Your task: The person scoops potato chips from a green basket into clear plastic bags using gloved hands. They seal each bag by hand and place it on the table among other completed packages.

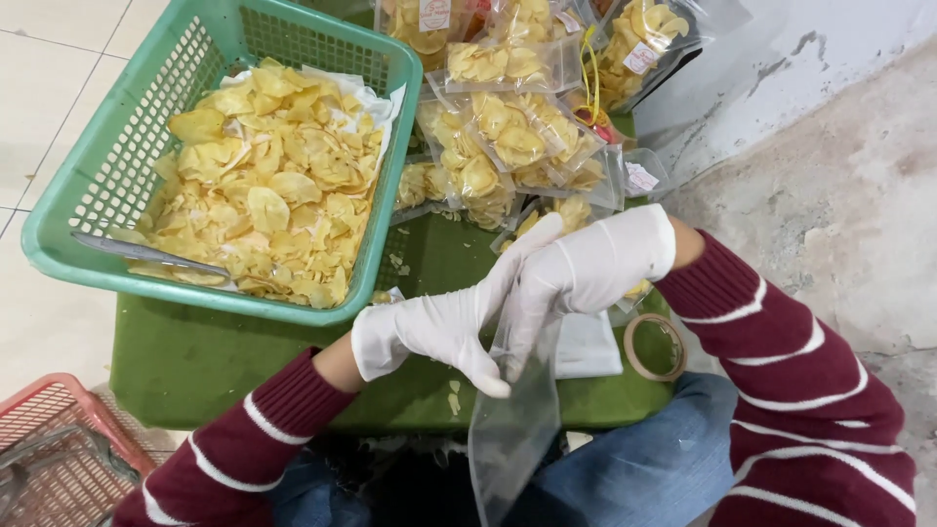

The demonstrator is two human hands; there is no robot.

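Both my hands wear white gloves and meet over the green table (195, 356). My left hand (444, 327) and my right hand (586, 268) pinch the top of an empty clear plastic bag (512, 425) that hangs down toward my lap. A green plastic basket (107, 166) at the upper left is lined with white paper and full of yellow chips (273, 185). Metal tongs (146, 254) rest on the basket's near rim.
Several clear bags filled with chips (508, 132) are piled at the back of the table. A roll of tape (656, 346) and a stack of flat clear bags (589, 346) lie by my right wrist. A red basket (54, 449) stands at the lower left on the tiled floor.
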